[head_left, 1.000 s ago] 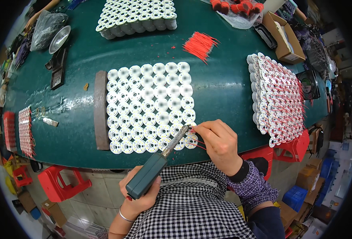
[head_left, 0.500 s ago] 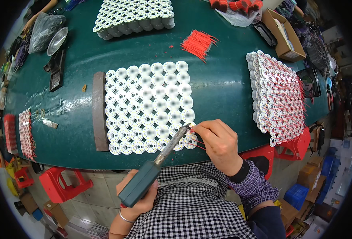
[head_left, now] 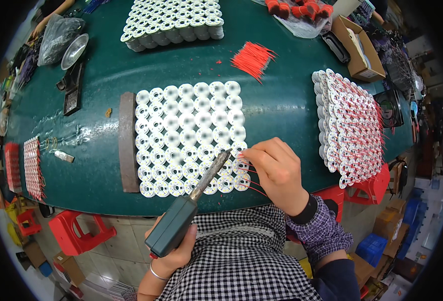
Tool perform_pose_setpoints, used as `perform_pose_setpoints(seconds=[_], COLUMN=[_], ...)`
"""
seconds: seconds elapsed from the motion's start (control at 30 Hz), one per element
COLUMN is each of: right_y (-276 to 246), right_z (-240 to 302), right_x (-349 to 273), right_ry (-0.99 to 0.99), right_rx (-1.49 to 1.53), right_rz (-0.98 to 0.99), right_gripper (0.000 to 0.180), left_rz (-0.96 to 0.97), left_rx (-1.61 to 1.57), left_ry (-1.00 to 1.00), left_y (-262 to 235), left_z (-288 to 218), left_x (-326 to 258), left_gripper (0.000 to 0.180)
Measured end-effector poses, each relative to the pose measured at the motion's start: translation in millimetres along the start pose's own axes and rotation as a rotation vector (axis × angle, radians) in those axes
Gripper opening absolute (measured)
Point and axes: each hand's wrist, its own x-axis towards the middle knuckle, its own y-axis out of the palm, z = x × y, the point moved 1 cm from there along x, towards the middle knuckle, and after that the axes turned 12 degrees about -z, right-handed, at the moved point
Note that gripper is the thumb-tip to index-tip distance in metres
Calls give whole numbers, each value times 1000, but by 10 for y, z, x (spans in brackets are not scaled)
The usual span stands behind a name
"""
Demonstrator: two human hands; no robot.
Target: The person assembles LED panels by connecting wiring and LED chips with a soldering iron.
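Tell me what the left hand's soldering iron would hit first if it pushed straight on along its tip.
The left hand aims the soldering iron up and to the right. Its tip sits by the right hand, over the near right corner of the grid of white round boards. It would probably meet a board there first, or the right fingertips; depth is unclear.

Table top (head_left: pixel 106 85): dark green, smooth, faintly glossy with scuffed pale patches. Soldering iron (head_left: pixel 186 213): matt dark green plastic handle, dull grey metal shaft; round boards (head_left: pixel 189 138) white with a slight sheen, wire leads (head_left: pixel 254 57) in glossy red plastic insulation. Box (head_left: pixel 359 50) matt brown cardboard; stools (head_left: pixel 78 231) glossy red plastic; sleeve (head_left: pixel 316 231) woven checked cloth.
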Motion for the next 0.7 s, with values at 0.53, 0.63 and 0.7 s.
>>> perform_pose_setpoints(seconds=[0.53, 0.63, 0.7], right_y=[76, 65, 58], right_z=[-21, -17, -11], right_x=[-20, -19, -3], right_ry=[30, 24, 18], right_rx=[-3, -3, -12], right_rz=[64, 70, 74], right_gripper=[23, 24, 24], left_rz=[40, 62, 83], left_rx=[-115, -102, -69], left_ry=[-124, -132, -125], left_y=[135, 119, 102], left_z=[-62, -58, -56], left_x=[190, 190, 201], left_gripper=[22, 19, 19])
